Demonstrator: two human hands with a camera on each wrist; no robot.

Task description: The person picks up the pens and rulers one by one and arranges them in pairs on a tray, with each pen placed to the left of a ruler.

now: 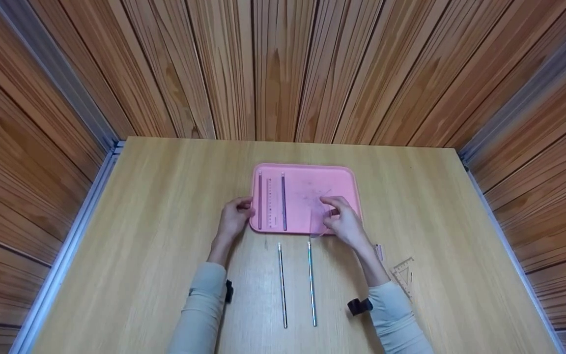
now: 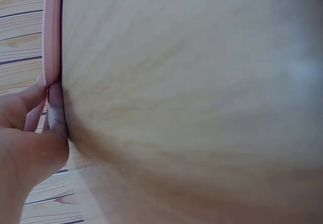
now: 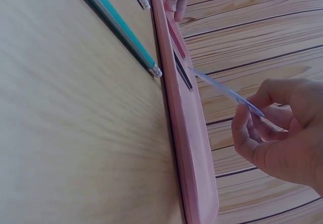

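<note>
A pink tray (image 1: 332, 172) lies on the table, and my left hand (image 1: 234, 216) grips its left rim near the front corner. In the left wrist view the fingers (image 2: 56, 108) meet the tray's edge (image 2: 52, 32). Above the tray's right half, my right hand (image 1: 344, 221) pinches a clear plastic protractor (image 1: 317, 223) with a curved edge; it appears nearly edge-on in the right wrist view (image 3: 219, 87). Inside the tray's left part lie a dark pencil (image 1: 260, 199), a clear ruler (image 1: 271, 202) and a second dark pencil (image 1: 284, 201), roughly parallel.
In front of the tray lie a dark pencil (image 1: 282, 285) and a teal pencil (image 1: 312, 285). A clear triangular set square (image 1: 403, 275) is to the right of my right forearm. A small pinkish item (image 1: 379, 251) is partly hidden by that arm. Wooden panels (image 1: 283, 69) stand around the table.
</note>
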